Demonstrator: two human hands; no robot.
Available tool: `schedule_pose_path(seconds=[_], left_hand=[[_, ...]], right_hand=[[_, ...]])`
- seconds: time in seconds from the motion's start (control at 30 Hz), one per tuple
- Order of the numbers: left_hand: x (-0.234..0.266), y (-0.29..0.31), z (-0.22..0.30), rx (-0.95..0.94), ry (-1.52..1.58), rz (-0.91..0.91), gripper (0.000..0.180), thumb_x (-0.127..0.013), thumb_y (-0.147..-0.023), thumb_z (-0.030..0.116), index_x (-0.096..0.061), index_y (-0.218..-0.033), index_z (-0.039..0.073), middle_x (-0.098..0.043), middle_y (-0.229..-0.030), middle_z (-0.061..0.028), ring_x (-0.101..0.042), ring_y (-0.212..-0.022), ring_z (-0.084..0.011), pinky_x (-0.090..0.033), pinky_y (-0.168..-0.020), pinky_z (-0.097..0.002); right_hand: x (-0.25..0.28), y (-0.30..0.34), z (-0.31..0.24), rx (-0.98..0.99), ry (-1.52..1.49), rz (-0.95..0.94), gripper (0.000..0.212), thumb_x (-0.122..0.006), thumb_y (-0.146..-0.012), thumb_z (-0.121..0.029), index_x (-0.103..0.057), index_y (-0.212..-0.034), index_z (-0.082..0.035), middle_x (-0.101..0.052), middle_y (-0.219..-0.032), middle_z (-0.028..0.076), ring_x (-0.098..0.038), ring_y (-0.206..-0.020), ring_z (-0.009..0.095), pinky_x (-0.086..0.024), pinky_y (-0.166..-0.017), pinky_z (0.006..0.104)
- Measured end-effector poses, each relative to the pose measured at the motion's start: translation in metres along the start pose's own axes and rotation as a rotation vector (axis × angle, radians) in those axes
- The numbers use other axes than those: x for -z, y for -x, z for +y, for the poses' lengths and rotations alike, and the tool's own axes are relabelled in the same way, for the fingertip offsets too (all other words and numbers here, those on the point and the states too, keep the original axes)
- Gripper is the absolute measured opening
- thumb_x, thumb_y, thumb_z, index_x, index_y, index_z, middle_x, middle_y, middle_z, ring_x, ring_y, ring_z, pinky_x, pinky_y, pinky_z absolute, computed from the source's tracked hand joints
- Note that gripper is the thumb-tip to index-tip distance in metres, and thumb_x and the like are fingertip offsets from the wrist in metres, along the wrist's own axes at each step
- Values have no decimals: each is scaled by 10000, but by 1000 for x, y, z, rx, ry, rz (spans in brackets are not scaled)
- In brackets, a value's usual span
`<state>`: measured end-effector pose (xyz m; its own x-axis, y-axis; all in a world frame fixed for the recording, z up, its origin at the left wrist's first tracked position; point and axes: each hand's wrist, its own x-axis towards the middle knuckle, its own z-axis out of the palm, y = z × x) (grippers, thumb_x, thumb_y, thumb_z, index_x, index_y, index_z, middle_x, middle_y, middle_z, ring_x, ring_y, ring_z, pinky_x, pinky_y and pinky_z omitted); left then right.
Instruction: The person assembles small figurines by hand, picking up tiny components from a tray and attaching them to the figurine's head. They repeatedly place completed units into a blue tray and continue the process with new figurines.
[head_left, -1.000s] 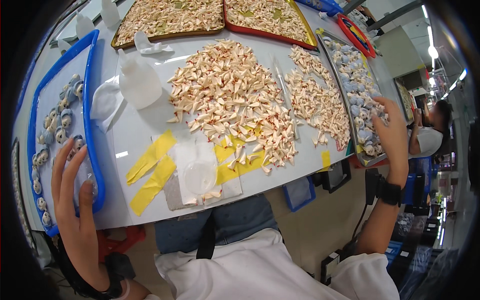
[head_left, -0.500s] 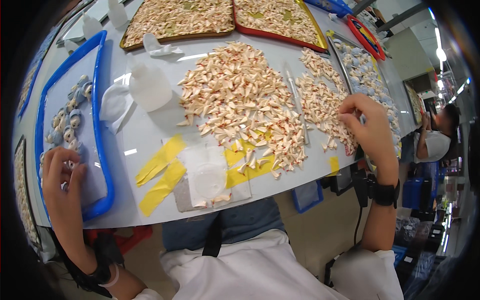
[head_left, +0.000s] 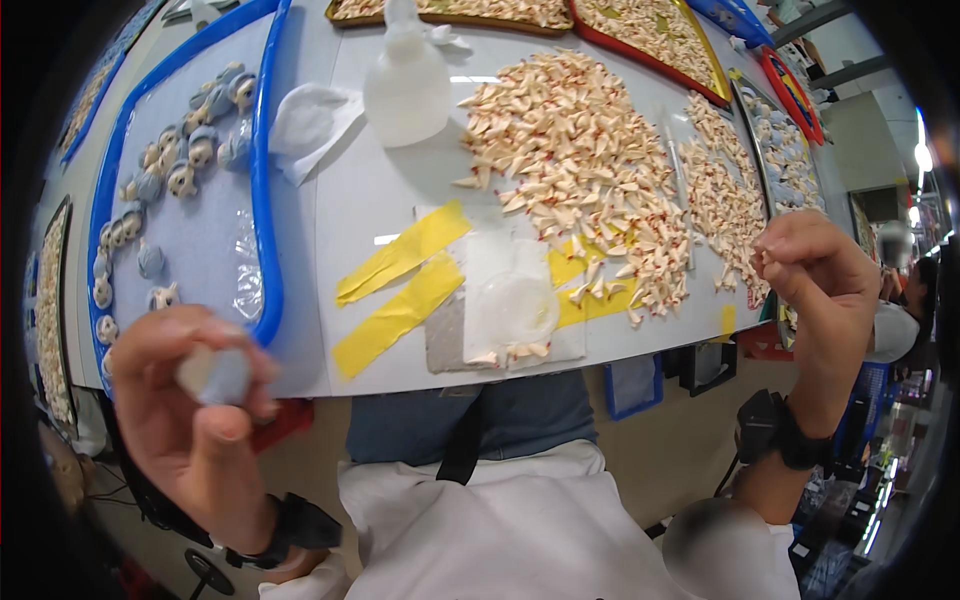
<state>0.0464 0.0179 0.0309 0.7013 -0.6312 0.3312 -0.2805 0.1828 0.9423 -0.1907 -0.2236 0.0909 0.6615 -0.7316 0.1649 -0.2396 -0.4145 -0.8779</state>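
My left hand (head_left: 195, 430) is raised at the near edge of the blue-rimmed tray (head_left: 268, 200), its fingers closed round a small blue-and-white figurine head (head_left: 225, 378) that is blurred. In that tray lie several similar heads (head_left: 182, 180) with blue caps. My right hand (head_left: 825, 285) hovers at the near right of the table, thumb and forefinger pinched on a small cream piece (head_left: 762, 256) that is mostly hidden. Next to it spreads the smaller heap of cream, pointed pieces with red tips (head_left: 722, 195); the larger heap (head_left: 570, 140) covers the table's middle.
A white squeeze bottle (head_left: 405, 95) and a crumpled white cloth (head_left: 310, 130) stand between tray and heap. Yellow tape strips (head_left: 400, 255) and a clear round lid (head_left: 525, 305) lie near the front edge. Full trays (head_left: 650, 40) line the back. Another person (head_left: 895, 325) is at far right.
My left hand has lifted a figurine head out of the tray toward me. My right hand has drawn back from the smaller heap with its fingertips together. The view has shifted left.
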Motion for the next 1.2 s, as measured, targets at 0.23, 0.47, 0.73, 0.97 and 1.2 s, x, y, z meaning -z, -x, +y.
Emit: schedule_pose_path(seconds=[0.23, 0.47, 0.73, 0.97, 1.2], left_hand=[[-39, 27, -11, 190, 387, -114, 396, -674, -756, 248, -466, -990, 5, -515, -1007, -175, -563, -778, -184, -444, -607, -229], [-46, 32, -14, 352, 476, -110, 435, -616, -803, 334, -452, -1014, -10, -524, -1010, -185, -576, -697, -177, -438, -527, -198], [-44, 36, -18, 335, 534, -176, 401, -573, -836, 321, -456, -1014, -18, -468, -1131, -213, -588, -680, -184, -435, -486, -196], [-49, 37, -10, 439, 574, -109, 399, -587, -829, 301, -438, -1029, -10, -525, -989, -182, -581, -642, -165, -443, -483, -197], [-49, 37, -15, 466, 762, -91, 355, -524, -872, 301, -419, -1045, 10, -540, -930, -166, -584, -659, -180, -449, -479, -193]], right_hand=[[-68, -10, -20, 56, -63, -177, 173, -604, -629, 116, -552, -767, 26, -558, -766, 89, -532, -717, 150, -415, -664, 240], [-87, -25, -23, 183, 262, -392, 127, -614, -623, 78, -575, -724, 12, -541, -727, 55, -494, -672, 125, -376, -605, 240], [-100, -26, -27, 333, 424, -360, 130, -638, -580, 49, -557, -670, 2, -506, -700, 46, -481, -653, 134, -358, -588, 246], [-100, -22, -29, 314, 429, -332, 112, -620, -603, 34, -552, -683, -3, -498, -693, 43, -478, -665, 144, -340, -601, 237], [-88, -3, -35, 85, 89, -232, 129, -627, -663, -33, -528, -740, 0, -459, -730, 47, -422, -700, 126, -307, -636, 226]])
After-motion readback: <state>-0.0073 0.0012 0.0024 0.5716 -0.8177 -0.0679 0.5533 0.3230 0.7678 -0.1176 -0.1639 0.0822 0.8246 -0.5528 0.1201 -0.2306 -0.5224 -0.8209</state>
